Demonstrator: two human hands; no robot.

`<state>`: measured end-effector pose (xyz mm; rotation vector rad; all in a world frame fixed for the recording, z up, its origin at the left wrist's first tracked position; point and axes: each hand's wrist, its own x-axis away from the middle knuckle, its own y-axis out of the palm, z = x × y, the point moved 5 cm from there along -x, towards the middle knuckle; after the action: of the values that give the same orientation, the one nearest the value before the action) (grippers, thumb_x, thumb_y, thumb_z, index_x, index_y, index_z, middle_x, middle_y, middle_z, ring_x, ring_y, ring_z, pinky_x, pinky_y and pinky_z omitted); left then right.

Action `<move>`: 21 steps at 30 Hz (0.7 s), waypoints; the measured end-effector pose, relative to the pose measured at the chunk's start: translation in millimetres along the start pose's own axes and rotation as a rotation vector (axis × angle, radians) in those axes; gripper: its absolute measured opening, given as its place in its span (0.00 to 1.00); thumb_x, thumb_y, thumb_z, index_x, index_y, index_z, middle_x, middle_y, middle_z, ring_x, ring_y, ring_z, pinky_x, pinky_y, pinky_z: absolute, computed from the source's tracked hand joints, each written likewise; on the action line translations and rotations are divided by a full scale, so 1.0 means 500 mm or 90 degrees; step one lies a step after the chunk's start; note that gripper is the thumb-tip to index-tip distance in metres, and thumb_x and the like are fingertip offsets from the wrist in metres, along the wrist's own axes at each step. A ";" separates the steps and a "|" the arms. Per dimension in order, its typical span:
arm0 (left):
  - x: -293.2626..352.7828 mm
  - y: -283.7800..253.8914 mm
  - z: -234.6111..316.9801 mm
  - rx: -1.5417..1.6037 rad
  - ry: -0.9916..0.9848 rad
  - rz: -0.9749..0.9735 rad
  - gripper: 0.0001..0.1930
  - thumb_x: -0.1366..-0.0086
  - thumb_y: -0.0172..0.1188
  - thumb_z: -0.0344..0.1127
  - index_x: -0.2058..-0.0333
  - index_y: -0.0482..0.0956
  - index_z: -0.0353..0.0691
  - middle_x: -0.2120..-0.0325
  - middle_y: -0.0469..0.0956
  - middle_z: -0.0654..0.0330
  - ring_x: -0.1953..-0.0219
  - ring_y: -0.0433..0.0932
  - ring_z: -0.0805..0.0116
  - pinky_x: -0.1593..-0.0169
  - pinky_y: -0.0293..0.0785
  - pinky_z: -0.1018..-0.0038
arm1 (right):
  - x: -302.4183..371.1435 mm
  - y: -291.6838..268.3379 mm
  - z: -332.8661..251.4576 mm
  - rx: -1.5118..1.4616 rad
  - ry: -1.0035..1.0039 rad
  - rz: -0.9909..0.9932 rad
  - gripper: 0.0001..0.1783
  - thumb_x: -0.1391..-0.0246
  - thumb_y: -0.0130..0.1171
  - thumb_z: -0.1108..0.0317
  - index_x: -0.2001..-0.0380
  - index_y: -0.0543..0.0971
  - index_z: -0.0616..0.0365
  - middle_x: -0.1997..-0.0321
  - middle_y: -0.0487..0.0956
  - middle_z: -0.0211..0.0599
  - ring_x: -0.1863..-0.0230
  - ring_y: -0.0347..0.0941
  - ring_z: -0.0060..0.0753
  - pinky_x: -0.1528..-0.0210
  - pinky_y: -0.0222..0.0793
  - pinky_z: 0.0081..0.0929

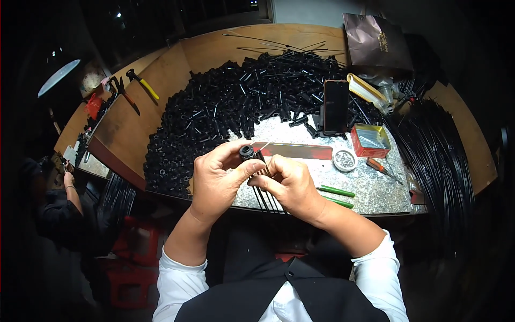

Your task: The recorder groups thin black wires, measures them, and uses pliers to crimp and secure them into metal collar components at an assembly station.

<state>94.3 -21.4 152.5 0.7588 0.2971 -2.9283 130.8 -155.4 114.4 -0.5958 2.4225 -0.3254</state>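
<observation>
A black cylindrical plastic hub (247,151) with a hole in its end is gripped between the thumb and fingers of my left hand (217,174). Several thin black rods (263,199) hang down from beside it, passing between both hands. My right hand (289,183) is closed around those rods, thumb and index finger close to the hub. A thin pale wire or pin (264,145) sticks up above the fingers. Behind my hands lies a flat red-and-dark bar (306,151). Green-handled pliers (338,191) rest to the right, partly behind my right forearm.
A large heap of black tubular parts (225,102) fills the tray's back and left. At right are a phone (336,107) on a stand, a tin of thin pins (371,140), a white dish (345,160), an orange-handled screwdriver (382,169) and black rods (437,155). Someone (64,198) works at left.
</observation>
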 end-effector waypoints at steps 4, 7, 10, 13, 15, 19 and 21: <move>0.000 -0.008 0.005 0.002 0.003 -0.065 0.14 0.44 0.61 0.18 0.58 0.76 0.27 0.69 0.80 0.56 0.66 0.79 0.74 0.61 0.76 0.79 | 0.009 0.011 0.030 -0.216 0.068 -0.051 0.11 0.51 0.65 0.72 0.76 0.72 0.61 0.74 0.76 0.29 0.72 0.69 0.15 0.71 0.66 0.17; 0.004 -0.023 -0.002 -0.066 0.041 -0.161 0.14 0.45 0.61 0.20 0.58 0.77 0.28 0.68 0.80 0.54 0.65 0.80 0.70 0.60 0.77 0.78 | 0.015 0.015 0.040 -0.256 0.084 -0.066 0.11 0.53 0.66 0.70 0.76 0.73 0.63 0.76 0.77 0.34 0.71 0.74 0.20 0.69 0.70 0.23; 0.016 -0.021 0.006 -0.117 0.095 -0.212 0.14 0.46 0.62 0.23 0.59 0.77 0.29 0.69 0.81 0.53 0.65 0.81 0.69 0.60 0.77 0.77 | 0.021 0.025 0.039 -0.241 0.076 -0.086 0.11 0.53 0.66 0.70 0.77 0.73 0.63 0.77 0.77 0.34 0.71 0.73 0.21 0.68 0.70 0.23; 0.029 -0.019 0.006 -0.159 0.094 -0.133 0.13 0.47 0.62 0.22 0.61 0.78 0.29 0.70 0.81 0.53 0.67 0.81 0.71 0.62 0.76 0.79 | 0.023 0.038 0.049 -0.230 0.081 -0.081 0.12 0.52 0.66 0.68 0.79 0.74 0.63 0.77 0.77 0.34 0.73 0.71 0.21 0.68 0.69 0.23; 0.042 -0.014 0.018 -0.247 0.100 -0.091 0.13 0.47 0.63 0.24 0.61 0.78 0.30 0.71 0.81 0.53 0.69 0.81 0.70 0.64 0.76 0.78 | 0.022 0.045 0.056 -0.245 0.098 -0.078 0.12 0.52 0.65 0.68 0.78 0.74 0.63 0.76 0.77 0.34 0.73 0.71 0.21 0.69 0.68 0.23; 0.046 -0.021 0.009 -0.240 0.124 -0.055 0.11 0.47 0.64 0.26 0.64 0.79 0.31 0.74 0.81 0.53 0.74 0.80 0.69 0.69 0.74 0.77 | 0.018 0.047 0.055 -0.257 0.093 -0.109 0.12 0.51 0.65 0.68 0.78 0.74 0.63 0.75 0.76 0.34 0.73 0.70 0.22 0.69 0.67 0.23; 0.048 -0.021 0.004 -0.188 0.129 -0.075 0.10 0.47 0.63 0.25 0.64 0.79 0.31 0.74 0.81 0.53 0.74 0.80 0.69 0.69 0.74 0.77 | 0.018 0.048 0.055 -0.223 0.076 -0.129 0.12 0.51 0.65 0.68 0.78 0.74 0.63 0.75 0.76 0.35 0.73 0.70 0.23 0.69 0.67 0.23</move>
<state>71.1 -12.8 144.3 1.0189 0.7958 -2.8177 133.4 -141.3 79.8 -1.0054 2.5586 -0.0164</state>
